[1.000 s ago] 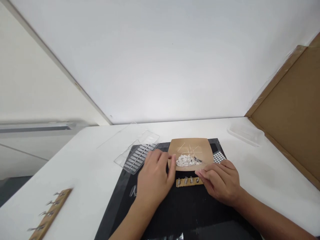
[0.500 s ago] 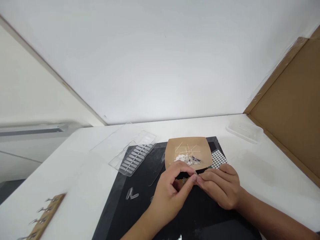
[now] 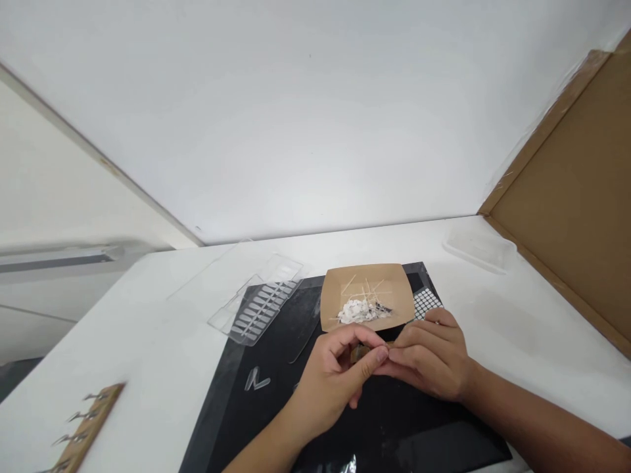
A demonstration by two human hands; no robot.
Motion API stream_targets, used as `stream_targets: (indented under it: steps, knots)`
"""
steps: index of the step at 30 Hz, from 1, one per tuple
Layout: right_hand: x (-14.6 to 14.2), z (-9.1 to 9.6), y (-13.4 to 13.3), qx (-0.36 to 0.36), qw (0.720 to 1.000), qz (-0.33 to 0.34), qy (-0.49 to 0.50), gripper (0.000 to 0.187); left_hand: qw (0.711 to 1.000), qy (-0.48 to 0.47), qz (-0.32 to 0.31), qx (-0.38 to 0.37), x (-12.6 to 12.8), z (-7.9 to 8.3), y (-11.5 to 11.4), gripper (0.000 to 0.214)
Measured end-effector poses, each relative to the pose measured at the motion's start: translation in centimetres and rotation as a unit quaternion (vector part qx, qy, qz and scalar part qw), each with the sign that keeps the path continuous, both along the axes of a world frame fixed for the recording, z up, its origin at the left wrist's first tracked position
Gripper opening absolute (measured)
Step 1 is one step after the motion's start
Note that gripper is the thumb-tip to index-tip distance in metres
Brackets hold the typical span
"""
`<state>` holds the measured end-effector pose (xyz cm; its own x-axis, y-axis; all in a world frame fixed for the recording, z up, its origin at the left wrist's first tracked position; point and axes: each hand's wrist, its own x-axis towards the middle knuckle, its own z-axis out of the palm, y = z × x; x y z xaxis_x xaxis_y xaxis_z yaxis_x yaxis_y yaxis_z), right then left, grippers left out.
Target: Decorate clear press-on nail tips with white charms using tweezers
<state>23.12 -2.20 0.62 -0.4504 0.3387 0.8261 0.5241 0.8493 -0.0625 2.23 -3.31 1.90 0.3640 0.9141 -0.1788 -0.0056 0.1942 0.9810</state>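
Observation:
My left hand (image 3: 331, 371) and my right hand (image 3: 430, 355) meet over the black mat (image 3: 384, 420), thumbs and fingers pinched together at the tips. Whatever is pinched there is too small or too covered to make out. Through the gap in my left fingers a brownish thing (image 3: 359, 353) partly shows; my hands hide the rest. Just beyond them sits a brown paper tray (image 3: 330, 289) with white scraps (image 3: 357, 311) and thin pale sticks. A sheet of small white dots (image 3: 426, 302) lies behind my right hand.
Clear nail-shaped pieces (image 3: 257, 379) lie at the mat's left. Beyond them is an open clear case (image 3: 263, 309) with rows of nail tips. A wooden strip with metal clips (image 3: 89, 427) is at lower left. A clear plastic tray (image 3: 480, 249) stands at the back right, by a cardboard panel (image 3: 566, 151).
The fingertips have shifted slightly and closed together; a small pale piece visible between them before is now hidden. The view has tilted a little.

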Motion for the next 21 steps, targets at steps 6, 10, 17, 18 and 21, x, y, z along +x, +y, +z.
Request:
stream_targets:
  steps: [6,10,17,18,21]
  knots:
    - [0.01,-0.69,0.18,-0.042,0.997,-0.024,0.053,0.028,1.0,0.003,0.012,-0.017,-0.16,-0.56,0.14,0.043]
    - [-0.31,-0.6,0.28,-0.045,0.997,-0.028,0.064,0.028,0.999,-0.021,0.013,-0.02,-0.07,-0.57,0.26,0.042]
    - [-0.65,-0.3,0.35,-0.052,0.995,-0.025,0.075,0.024,0.999,-0.021,0.023,-0.014,-0.01,-0.57,0.36,0.041]
    - [-0.66,-0.34,0.39,-0.053,0.996,-0.024,0.075,0.023,0.999,-0.02,0.024,-0.011,-0.01,-0.53,0.39,0.041]
    - [-0.67,-0.49,0.5,-0.057,0.995,-0.021,0.074,0.023,0.999,-0.017,0.03,-0.008,0.01,-0.36,0.45,0.041]
